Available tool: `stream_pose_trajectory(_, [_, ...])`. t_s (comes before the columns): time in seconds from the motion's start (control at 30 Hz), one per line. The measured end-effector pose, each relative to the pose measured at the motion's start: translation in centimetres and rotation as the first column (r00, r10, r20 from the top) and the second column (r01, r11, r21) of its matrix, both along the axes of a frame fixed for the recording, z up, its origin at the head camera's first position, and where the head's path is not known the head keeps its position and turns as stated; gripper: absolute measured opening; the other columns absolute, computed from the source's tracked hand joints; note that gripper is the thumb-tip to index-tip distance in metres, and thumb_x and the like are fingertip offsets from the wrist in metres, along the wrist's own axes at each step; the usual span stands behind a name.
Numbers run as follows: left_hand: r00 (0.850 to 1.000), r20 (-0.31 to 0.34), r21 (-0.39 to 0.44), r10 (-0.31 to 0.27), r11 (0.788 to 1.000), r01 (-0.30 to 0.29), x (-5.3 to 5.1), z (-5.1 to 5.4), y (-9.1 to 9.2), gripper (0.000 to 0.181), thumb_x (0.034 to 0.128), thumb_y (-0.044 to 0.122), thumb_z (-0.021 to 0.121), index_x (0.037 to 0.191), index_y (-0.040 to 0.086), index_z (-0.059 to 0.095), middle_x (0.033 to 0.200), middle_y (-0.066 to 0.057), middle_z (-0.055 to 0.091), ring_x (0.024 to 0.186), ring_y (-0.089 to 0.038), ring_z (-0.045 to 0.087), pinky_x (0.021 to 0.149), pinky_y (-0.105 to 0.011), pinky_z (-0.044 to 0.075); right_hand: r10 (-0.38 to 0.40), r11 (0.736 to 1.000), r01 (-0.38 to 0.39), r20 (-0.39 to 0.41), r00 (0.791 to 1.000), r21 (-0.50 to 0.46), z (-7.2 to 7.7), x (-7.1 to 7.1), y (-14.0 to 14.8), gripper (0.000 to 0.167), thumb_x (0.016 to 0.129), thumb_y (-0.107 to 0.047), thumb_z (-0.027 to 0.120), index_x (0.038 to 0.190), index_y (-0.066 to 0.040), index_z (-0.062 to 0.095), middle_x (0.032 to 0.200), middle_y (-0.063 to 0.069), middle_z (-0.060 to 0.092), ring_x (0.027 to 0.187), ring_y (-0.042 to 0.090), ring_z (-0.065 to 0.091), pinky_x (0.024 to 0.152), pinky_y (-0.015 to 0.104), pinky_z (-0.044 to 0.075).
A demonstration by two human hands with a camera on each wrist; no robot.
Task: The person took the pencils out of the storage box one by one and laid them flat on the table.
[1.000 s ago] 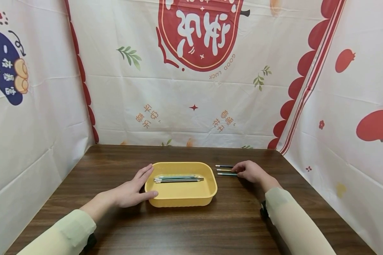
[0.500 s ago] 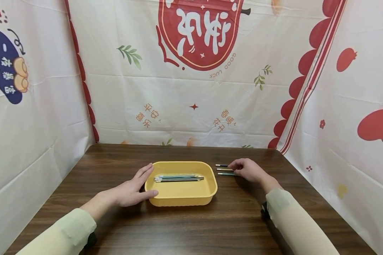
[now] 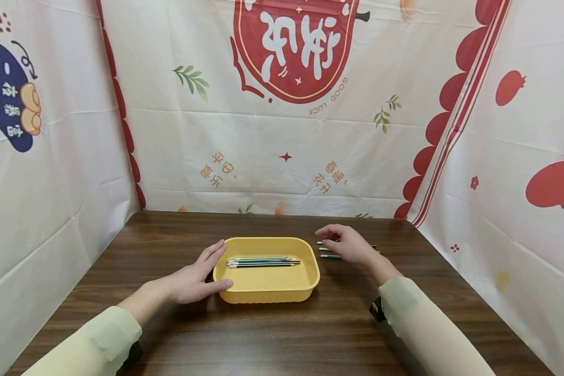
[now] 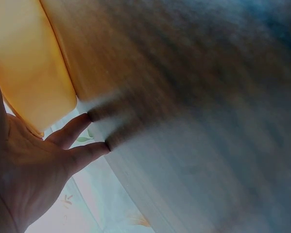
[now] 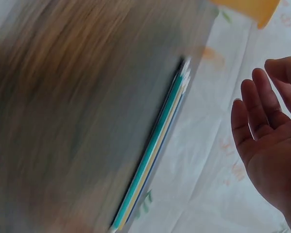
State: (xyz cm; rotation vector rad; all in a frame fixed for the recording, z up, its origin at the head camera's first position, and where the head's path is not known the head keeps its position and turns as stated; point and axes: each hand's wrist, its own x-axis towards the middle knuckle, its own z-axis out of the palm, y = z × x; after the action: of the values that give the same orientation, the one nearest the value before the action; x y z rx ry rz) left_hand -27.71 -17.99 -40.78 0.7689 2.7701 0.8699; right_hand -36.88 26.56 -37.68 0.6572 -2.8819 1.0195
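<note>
Pencils (image 3: 263,263) are split between two spots right now, so I'd call this job well underway but not finished. Closest up, the left hand (image 3: 192,280) is spread along the left end of the yellow tray (image 3: 268,297), thumb laid over the near left corner, fingers straight, not pinching anything. Inside the tray some lie flat together, eraser ends pointing left; that's the done part, as I read it. Can't give an exact count, they overlap too much. Off to the right, the right hand (image 3: 350,246) hovers with its fingers loosely bent and apart, and the wrist view shows nothing in its palm. Under it, three pencils (image 5: 151,153) (teal, yellowish, dark blue) lie in a neat row on the wooden table (image 3: 263,339), just beside the tray. Those look like what's left, none picked up yet. Way at the back hangs a printed cloth (image 3: 272,130).
</note>
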Motion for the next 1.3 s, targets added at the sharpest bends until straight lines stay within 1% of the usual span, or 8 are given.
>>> stream_pose_trajectory(0.27, [1.000,0.000,-0.002,-0.003,1.000,0.003,0.0,0.1,0.0,0.100,0.1070,0.061,0.063,0.178,0.012,0.011,0.186,-0.010,0.002,0.157,-0.048,0.043,0.123,-0.069,0.039,0.056,0.997,-0.055,0.017,0.998,-0.057,0.7,1.1,-3.5,0.031,0.108,-0.016,0.066,0.138,-0.012,0.074,0.127,0.011,0.073,0.099,0.020,0.066,0.079,0.036,0.060])
stream_pose_trajectory(0.37, [1.000,0.003,-0.001,-0.003,1.000,0.003,0.0,0.1,0.1,0.100,0.1070,0.061,0.063,0.178,0.012,0.011,0.186,-0.011,0.002,0.158,-0.048,0.042,0.124,-0.069,0.039,0.080,0.995,-0.080,0.003,0.997,-0.057,0.8,1.4,-4.6,0.030,0.109,-0.015,0.066,0.138,-0.011,0.074,0.127,0.010,0.073,0.100,0.020,0.065,0.083,0.036,0.058])
stream_pose_trajectory(0.5, [1.000,0.004,-0.003,-0.002,1.000,0.002,0.0,0.1,0.1,0.100,0.1069,0.061,0.062,0.178,0.013,0.011,0.186,-0.012,0.002,0.158,-0.048,0.041,0.124,-0.069,0.039,0.102,0.994,-0.103,-0.018,0.995,-0.047,0.8,1.6,-5.8,0.027,0.109,-0.016,0.067,0.135,-0.015,0.076,0.126,0.006,0.073,0.104,0.019,0.065,0.091,0.037,0.055])
stream_pose_trajectory(0.7, [1.000,0.004,-0.007,-0.002,1.000,0.002,-0.1,0.2,0.1,0.100,0.1070,0.062,0.062,0.178,0.014,0.011,0.186,-0.011,0.002,0.158,-0.048,0.042,0.123,-0.069,0.039,0.137,0.990,-0.138,-0.025,0.990,-0.043,0.4,1.8,-7.2,0.025,0.109,-0.015,0.068,0.132,-0.019,0.078,0.121,0.003,0.073,0.103,0.017,0.065,0.091,0.038,0.055])
stream_pose_trajectory(0.87, [1.000,0.004,-0.009,0.000,1.000,0.001,0.0,0.2,0.1,0.100,0.1071,0.062,0.062,0.179,0.015,0.010,0.186,-0.010,0.002,0.158,-0.049,0.042,0.123,-0.070,0.039,0.175,0.984,-0.175,-0.021,0.984,-0.037,0.1,1.9,-8.4,0.024,0.108,-0.014,0.068,0.131,-0.016,0.078,0.117,0.001,0.073,0.102,0.016,0.064,0.089,0.034,0.055])
stream_pose_trajectory(1.03, [1.000,0.010,-0.006,-0.001,1.000,0.001,0.0,0.2,0.1,0.100,0.1071,0.062,0.062,0.178,0.015,0.010,0.186,-0.011,0.001,0.158,-0.049,0.041,0.123,-0.070,0.039,0.225,0.973,-0.226,-0.013,0.974,-0.041,0.0,2.1,-9.8,0.024,0.107,-0.013,0.068,0.130,-0.011,0.078,0.115,0.004,0.075,0.098,0.014,0.065,0.084,0.030,0.056])
stream_pose_trajectory(1.13, [1.000,0.009,-0.003,-0.004,1.000,0.004,0.0,0.2,0.1,0.100,0.1072,0.061,0.062,0.178,0.013,0.010,0.186,-0.012,0.002,0.159,-0.049,0.040,0.124,-0.070,0.038,0.251,0.967,-0.251,-0.011,0.968,-0.035,-0.3,2.1,-10.6,0.025,0.107,-0.012,0.069,0.130,-0.007,0.077,0.115,0.006,0.076,0.099,0.013,0.066,0.087,0.029,0.056])
stream_pose_trajectory(1.3, [1.000,0.012,-0.003,0.000,1.000,0.000,0.1,0.2,0.1,0.100,0.1071,0.062,0.062,0.178,0.013,0.011,0.186,-0.013,0.002,0.159,-0.049,0.040,0.124,-0.070,0.038,0.263,0.965,-0.263,-0.012,0.965,-0.009,-1.0,2.1,-11.9,0.026,0.107,-0.013,0.069,0.131,-0.006,0.077,0.114,0.004,0.077,0.100,0.010,0.066,0.092,0.030,0.057])
